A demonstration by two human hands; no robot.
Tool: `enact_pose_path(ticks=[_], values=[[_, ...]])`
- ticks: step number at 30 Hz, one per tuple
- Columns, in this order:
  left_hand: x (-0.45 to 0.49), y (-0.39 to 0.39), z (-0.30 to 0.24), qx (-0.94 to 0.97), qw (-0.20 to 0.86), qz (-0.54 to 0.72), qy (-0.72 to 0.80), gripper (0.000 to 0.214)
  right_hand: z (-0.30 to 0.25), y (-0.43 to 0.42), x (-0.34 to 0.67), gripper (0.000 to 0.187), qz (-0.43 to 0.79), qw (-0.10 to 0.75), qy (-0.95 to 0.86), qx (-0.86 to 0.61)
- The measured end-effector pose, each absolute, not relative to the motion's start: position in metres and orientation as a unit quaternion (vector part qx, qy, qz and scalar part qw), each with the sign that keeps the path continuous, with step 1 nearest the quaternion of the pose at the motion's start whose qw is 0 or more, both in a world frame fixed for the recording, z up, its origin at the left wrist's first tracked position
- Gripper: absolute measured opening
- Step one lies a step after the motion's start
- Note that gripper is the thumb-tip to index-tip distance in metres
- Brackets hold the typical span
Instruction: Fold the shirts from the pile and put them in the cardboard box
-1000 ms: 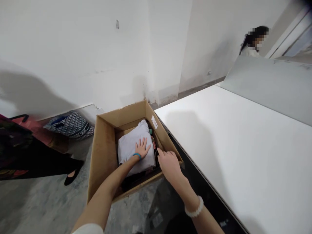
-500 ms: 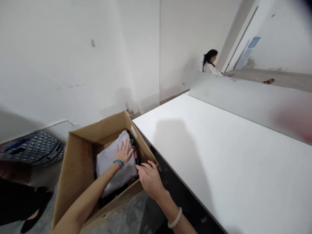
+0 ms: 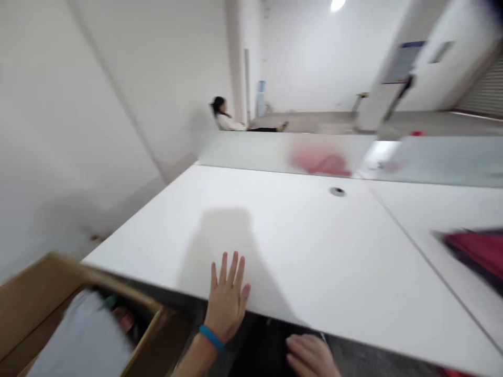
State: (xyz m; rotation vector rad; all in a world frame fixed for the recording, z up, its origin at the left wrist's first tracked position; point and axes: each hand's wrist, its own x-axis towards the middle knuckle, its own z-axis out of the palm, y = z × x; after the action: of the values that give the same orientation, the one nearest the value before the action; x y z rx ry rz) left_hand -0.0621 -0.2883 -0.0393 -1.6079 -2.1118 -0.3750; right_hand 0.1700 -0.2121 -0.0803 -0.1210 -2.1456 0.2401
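My left hand [image 3: 226, 303], with a blue band on its wrist, is spread flat over the near edge of the white table [image 3: 314, 251]; whether it touches the top I cannot tell. It holds nothing. My right hand [image 3: 310, 356] is blurred at the bottom of the view, just below the table edge, its fingers partly curled. At lower left stands an open cardboard box [image 3: 51, 277]. Inside it lies a folded light grey cloth [image 3: 84, 335], with dark and coloured items [image 3: 123, 319] beside it.
A frosted low partition [image 3: 255, 152] runs along the table's far edge. Dark red cloth [image 3: 481, 251] lies on the table at right. A round cable hole [image 3: 337, 191] sits near the back. Beyond the partition, a person [image 3: 228, 120] sits by the wall.
The view has swung right, so the box now sits at lower left. My left hand has left the grey cloth and moved over the table edge; my right hand has left the box's rim.
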Motion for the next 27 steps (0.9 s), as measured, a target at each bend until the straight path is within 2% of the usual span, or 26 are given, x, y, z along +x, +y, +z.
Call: enact_pose_path(ticks=[4, 7, 9, 13, 16, 18, 27], values=[[0.025, -0.216, -0.048, -0.687, 0.121, -0.209, -0.685, 0.061, -0.062, -0.157, 0.273, 0.022, -0.075, 0.446, -0.82, -0.35], [0.07, -0.185, -0.051, -0.741, 0.074, -0.243, -0.622, 0.061, -0.044, -0.11, 0.337, 0.009, -0.241, 0.416, -0.736, -0.477], [0.084, -0.173, -0.055, -0.756, 0.067, -0.264, -0.595, 0.062, -0.034, -0.075, 0.373, 0.011, -0.295, 0.362, -0.71, -0.527], [0.085, -0.165, -0.065, -0.766, 0.041, -0.284, -0.576, 0.062, -0.022, -0.008, 0.423, 0.019, -0.301, 0.228, -0.7, -0.606], [0.083, -0.165, -0.068, -0.768, 0.034, -0.281, -0.575, 0.062, -0.02, 0.03, 0.436, 0.022, -0.27, 0.111, -0.735, -0.612], [0.083, -0.165, -0.07, -0.766, 0.037, -0.273, -0.581, 0.061, -0.018, 0.047, 0.436, 0.025, -0.256, 0.072, -0.752, -0.603], [0.081, -0.162, -0.077, -0.779, 0.06, -0.257, -0.569, 0.061, -0.006, 0.077, 0.424, 0.028, -0.226, 0.12, -0.745, -0.617]])
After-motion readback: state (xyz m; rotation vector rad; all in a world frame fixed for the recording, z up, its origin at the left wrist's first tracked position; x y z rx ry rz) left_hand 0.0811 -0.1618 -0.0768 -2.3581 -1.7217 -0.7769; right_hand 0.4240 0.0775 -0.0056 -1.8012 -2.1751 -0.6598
